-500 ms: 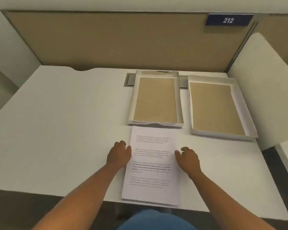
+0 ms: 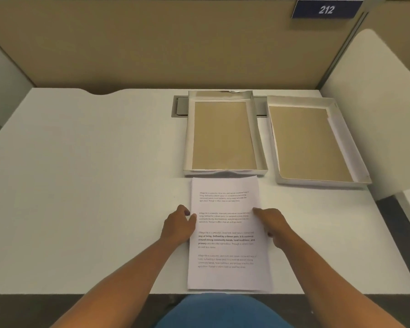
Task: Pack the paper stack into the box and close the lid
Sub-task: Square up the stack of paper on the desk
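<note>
A stack of printed white paper (image 2: 227,242) lies flat near the desk's front edge. My left hand (image 2: 179,224) rests against its left edge, thumb on top. My right hand (image 2: 273,226) lies on its right edge, fingers over the sheet. Neither hand has lifted the stack. Just beyond the paper sits an open white box (image 2: 260,147) with a brown floor and nothing inside. A second shallow white tray with a brown inside, the lid (image 2: 348,143), lies to its right, open side up.
The white desk (image 2: 85,185) is backed by a tan partition (image 2: 152,43) carrying a blue "212" sign (image 2: 326,9). A grey cable slot (image 2: 181,106) runs behind the box. A white side panel (image 2: 374,110) stands at the right.
Both hands have closed in slightly on the paper's side edges. The stack, box and lid stay where they were.
</note>
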`<move>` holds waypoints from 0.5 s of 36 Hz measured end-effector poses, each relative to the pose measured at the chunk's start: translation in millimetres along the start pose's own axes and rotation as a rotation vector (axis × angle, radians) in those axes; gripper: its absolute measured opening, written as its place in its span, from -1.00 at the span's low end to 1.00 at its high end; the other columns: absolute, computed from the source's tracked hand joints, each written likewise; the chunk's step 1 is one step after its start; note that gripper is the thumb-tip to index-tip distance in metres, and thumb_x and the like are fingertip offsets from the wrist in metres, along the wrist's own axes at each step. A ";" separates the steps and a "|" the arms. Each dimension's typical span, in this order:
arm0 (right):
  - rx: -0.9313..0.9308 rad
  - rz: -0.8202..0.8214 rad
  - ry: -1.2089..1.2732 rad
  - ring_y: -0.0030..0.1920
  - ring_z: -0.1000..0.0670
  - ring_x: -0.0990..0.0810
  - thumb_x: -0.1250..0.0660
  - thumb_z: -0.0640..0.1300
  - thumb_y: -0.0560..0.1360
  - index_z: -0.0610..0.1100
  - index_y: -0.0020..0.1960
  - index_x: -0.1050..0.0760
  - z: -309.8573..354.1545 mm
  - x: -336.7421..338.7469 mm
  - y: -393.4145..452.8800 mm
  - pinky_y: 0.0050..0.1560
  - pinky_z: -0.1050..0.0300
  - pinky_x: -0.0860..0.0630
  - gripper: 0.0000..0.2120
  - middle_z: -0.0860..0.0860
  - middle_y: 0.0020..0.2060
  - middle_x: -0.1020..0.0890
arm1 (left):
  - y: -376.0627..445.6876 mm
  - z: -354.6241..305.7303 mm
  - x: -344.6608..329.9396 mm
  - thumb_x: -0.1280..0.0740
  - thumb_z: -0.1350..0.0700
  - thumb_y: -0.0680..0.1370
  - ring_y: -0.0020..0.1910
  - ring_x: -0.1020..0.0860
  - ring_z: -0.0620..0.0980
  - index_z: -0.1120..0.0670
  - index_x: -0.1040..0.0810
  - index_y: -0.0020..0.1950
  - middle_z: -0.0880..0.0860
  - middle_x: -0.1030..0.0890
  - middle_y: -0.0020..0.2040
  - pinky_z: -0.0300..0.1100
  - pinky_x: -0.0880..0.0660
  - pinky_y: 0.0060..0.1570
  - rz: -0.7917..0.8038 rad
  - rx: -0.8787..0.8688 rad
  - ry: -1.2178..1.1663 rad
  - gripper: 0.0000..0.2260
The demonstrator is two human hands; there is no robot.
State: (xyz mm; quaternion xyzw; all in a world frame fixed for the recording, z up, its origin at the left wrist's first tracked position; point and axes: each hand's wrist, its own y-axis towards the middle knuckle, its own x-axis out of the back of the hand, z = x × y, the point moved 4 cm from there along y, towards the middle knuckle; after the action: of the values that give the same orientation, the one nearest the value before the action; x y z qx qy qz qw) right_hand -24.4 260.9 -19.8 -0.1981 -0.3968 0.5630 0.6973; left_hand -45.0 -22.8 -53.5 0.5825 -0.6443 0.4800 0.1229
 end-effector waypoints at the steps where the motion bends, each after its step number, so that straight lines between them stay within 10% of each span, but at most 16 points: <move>1: 0.017 0.000 -0.012 -0.37 -0.01 -0.43 -0.31 -0.02 0.52 -0.12 -0.30 -0.43 1.7 0.1 -0.5 -0.37 0.16 -0.31 -0.73 -0.01 -0.34 -0.51 | -0.1 0.2 0.2 -0.25 -0.14 0.55 -0.16 -0.57 0.04 0.02 -0.45 0.09 -0.04 -0.59 -0.11 -0.17 -0.40 -0.14 0.000 -0.003 0.000 -0.74; 9: 0.054 0.115 0.117 0.03 -0.25 -0.68 -0.27 -0.03 0.56 -0.37 0.16 -0.51 3.2 -12.1 -7.8 0.08 -0.15 -0.62 -0.60 -0.24 0.05 -0.67 | 0.0 0.2 0.1 -0.25 -0.12 0.56 -0.18 -0.56 0.04 0.04 -0.46 0.13 0.02 -0.64 -0.08 -0.17 -0.39 -0.14 -0.015 -0.016 0.019 -0.72; 18: 0.169 0.125 0.100 0.06 -0.18 -0.66 -0.19 -0.07 0.63 -0.18 0.29 -0.47 5.4 -20.2 -16.5 0.14 -0.22 -0.58 -0.70 -0.14 0.13 -0.65 | -7.6 -2.9 2.8 -0.25 -0.14 0.57 -0.04 -0.60 0.05 0.04 -0.47 0.19 0.02 -0.65 0.04 -0.15 -0.47 -0.05 -0.022 -0.004 -0.026 -0.68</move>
State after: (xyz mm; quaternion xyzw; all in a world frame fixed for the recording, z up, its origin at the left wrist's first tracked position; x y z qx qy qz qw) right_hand -19.2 236.3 -11.3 -0.1908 -0.2996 0.6263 0.6940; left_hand -40.4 -21.3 -46.5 0.5954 -0.6404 0.4699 0.1209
